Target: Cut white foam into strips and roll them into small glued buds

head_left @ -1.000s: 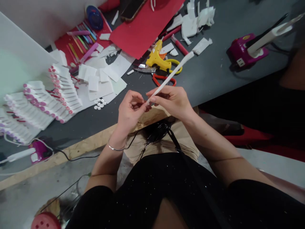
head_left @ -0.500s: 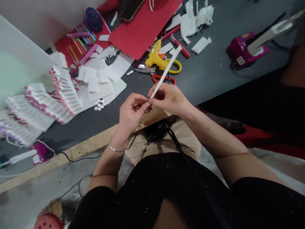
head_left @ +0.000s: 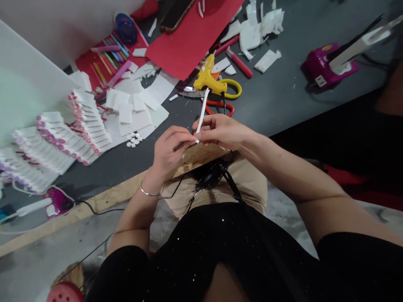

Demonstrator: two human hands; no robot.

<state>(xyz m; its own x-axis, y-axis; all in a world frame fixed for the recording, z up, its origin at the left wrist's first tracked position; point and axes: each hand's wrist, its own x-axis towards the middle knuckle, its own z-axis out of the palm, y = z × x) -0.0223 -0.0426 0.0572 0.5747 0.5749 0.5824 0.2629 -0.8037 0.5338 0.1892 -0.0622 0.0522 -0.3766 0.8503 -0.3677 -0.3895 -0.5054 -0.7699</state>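
Observation:
A narrow white strip (head_left: 202, 111) points up and away in front of my body, near the table's edge. My right hand (head_left: 220, 131) is closed round its lower part, thumb and fingers pressed together. My left hand (head_left: 171, 147) pinches at the strip's bottom end, fingertips meeting those of the right. A small dark patch shows under the left fingers, and I cannot make out what it is. Just beyond the strip's upper end lie a yellow glue gun (head_left: 209, 77) and red-handled scissors (head_left: 220, 107). Several small white pieces (head_left: 134, 139) lie left of my hands.
Rows of white rolls with pink and purple tips (head_left: 88, 121) cover the left side. White paper squares (head_left: 126, 105), red paper (head_left: 189, 46), a phone (head_left: 176, 14) and white scraps (head_left: 252, 35) lie farther back. Purple power sockets (head_left: 327, 67) stand at right, others (head_left: 56, 201) at left.
The strip's upper end has swung left and toward me, and less of it shows above my right hand. My left fingertips have shifted along its bottom end.

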